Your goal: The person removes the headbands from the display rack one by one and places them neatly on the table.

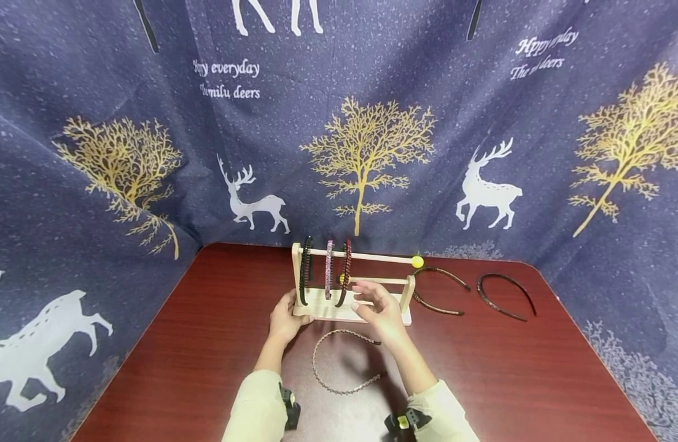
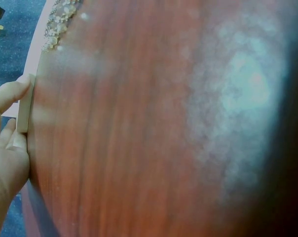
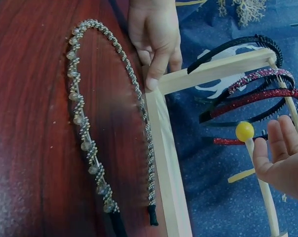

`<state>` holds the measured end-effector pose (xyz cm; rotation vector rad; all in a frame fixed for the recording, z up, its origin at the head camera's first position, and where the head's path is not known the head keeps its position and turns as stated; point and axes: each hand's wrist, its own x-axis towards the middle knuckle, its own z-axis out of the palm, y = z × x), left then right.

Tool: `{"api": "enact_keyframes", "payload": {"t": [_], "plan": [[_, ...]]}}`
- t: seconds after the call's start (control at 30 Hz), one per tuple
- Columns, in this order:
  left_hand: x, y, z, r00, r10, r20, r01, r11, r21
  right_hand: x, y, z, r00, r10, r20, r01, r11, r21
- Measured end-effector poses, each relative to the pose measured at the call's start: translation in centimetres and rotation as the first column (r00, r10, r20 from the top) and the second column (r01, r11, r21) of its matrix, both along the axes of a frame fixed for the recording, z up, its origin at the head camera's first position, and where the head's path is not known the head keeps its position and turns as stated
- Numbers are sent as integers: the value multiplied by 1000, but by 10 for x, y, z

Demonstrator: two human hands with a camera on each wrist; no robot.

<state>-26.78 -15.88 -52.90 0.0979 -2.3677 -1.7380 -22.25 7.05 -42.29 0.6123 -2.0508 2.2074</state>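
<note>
A wooden headband stand with two horizontal rods stands toward the back of the table. From its upper rod hang a black headband, a lilac glittery one and a dark red glittery one. My left hand grips the left end of the base, its thumb on the front corner. Raised beside the red headband is my right hand, fingers loosely spread, close to the lower rod's yellow ball. A beaded headband lies in front of the stand, between my forearms.
To the right of the stand, a gold-brown headband and a dark headband lie on the reddish-brown table. Another yellow ball caps the upper rod's right end. A blue curtain with deer and trees hangs behind.
</note>
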Motion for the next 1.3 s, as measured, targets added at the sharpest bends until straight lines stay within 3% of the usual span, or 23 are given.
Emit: {"api": "enact_keyframes", "payload": {"t": [0.2, 0.4, 0.77, 1.07, 1.13, 1.3], "plan": [[0, 0, -3, 1000, 2, -12, -2, 1000, 16, -15, -6, -17, 1000, 4, -10, -4, 999, -33], [-1, 2, -4, 1000, 3, -16, -3, 1000, 7, -23, -13, -22, 1000, -4, -2, 3, 1000, -25], [-1, 3, 1, 1000, -3, -30, 4, 1000, 19, -11, -21, 2, 1000, -21, -16, 22, 999, 40], [-1, 1, 1, 1000, -7, -13, 8, 1000, 19, -13, -21, -2, 1000, -27, -9, 27, 999, 31], [-1, 1, 2, 1000, -9, -12, 9, 1000, 22, -18, -20, -9, 1000, -28, -7, 29, 1000, 12], [0, 1, 1, 1000, -6, -15, 7, 1000, 27, -18, -20, -1, 998, -62, -14, 62, 998, 29]]}}
